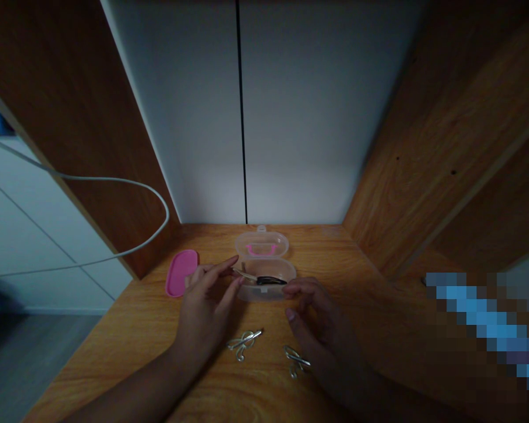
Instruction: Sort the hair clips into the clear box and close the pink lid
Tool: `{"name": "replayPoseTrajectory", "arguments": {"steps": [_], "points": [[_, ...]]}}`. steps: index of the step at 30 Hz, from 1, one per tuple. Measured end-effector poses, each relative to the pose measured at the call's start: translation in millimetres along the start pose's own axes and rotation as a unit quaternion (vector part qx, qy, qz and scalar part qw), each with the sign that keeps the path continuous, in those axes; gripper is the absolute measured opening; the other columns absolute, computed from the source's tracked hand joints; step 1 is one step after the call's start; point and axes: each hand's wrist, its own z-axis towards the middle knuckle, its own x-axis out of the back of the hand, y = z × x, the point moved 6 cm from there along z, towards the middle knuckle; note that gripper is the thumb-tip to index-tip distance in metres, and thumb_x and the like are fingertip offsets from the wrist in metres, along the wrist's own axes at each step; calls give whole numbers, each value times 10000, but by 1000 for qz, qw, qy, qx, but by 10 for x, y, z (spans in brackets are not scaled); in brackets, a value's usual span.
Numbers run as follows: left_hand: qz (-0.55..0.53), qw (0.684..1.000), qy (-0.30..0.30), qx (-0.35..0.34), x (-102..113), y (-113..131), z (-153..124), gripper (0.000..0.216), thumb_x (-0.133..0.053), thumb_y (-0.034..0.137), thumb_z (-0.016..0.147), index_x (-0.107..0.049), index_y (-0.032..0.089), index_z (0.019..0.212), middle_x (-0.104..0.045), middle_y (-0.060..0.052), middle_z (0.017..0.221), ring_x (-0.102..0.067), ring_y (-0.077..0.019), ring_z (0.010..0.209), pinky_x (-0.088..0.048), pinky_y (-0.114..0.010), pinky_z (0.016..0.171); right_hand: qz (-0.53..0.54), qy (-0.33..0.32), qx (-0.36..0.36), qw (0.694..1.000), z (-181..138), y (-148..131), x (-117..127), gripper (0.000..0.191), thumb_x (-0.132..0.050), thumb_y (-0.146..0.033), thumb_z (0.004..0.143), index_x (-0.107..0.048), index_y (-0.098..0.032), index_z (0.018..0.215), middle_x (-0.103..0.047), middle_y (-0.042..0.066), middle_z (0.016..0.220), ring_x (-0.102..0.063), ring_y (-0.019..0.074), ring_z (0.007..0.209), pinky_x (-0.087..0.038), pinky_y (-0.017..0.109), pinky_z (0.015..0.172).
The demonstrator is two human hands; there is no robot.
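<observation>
Nearest to the camera, two ornaments lie flat on the wooden surface [127, 341] between the forearms: a silver clip [244, 342] with curled loops, and a second silver clip [296, 359] of the same kind a little to its right, apart from it. Just behind them are the hands. The left hand [209, 294] is raised a little, and its fingers [234, 276] are closed in a pinch on one end of the clip [264, 279]. This clip is long and thin, pale metal at the held end and dark, almost black, at the other end. It lies nearly level over the lower half of the box [273, 294], with its dark end inside the tray. The right hand [317, 317] is at the right side of the box with its fingers loosely bent and holding nothing; the fingertips are at the rim, but I cannot tell if they touch it. The box is small, oval and of clear plastic, and it stands open with its upper half lying back, where a pink part shows. The light is dim, so I cannot tell if the box carries any label. Left of the box lies a pink lid [181, 272]. Behind all is a white wall [300, 117] with a dark vertical seam, and a pale cable [158, 197] hangs at the left.
</observation>
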Motion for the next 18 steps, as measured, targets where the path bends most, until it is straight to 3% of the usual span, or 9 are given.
{"name": "replayPoseTrajectory", "arguments": {"steps": [12, 15, 18], "points": [[-13, 999, 8, -35, 17, 56, -7, 251, -687, 230, 882, -656, 244, 1131, -713, -26, 925, -596, -223, 883, -424, -377, 816, 34, -16, -32, 999, -17, 48, -52, 161, -511, -192, 916, -554, -249, 1060, -623, 27, 934, -602, 168, 846, -492, 295, 747], [-13, 993, -2, -118, 43, 238, -32, 199, -691, 198, 867, -654, 230, 1060, -683, -34, 912, -580, -226, 874, -418, -381, 803, -14, -56, -47, 997, -40, 10, -71, 170, -492, -205, 908, -543, -229, 1068, -610, 2, 794, -600, 150, 696, -475, 261, 632], [17, 971, -43, -235, 50, 521, -137, 108, -658, 152, 839, -648, 190, 940, -634, -62, 886, -554, -237, 841, -398, -382, 748, -169, -147, -12, 975, -92, -118, -141, 161, -520, -210, 866, -564, -224, 1020, -586, -21, 675, -570, 152, 594, -408, 269, 569]]}}
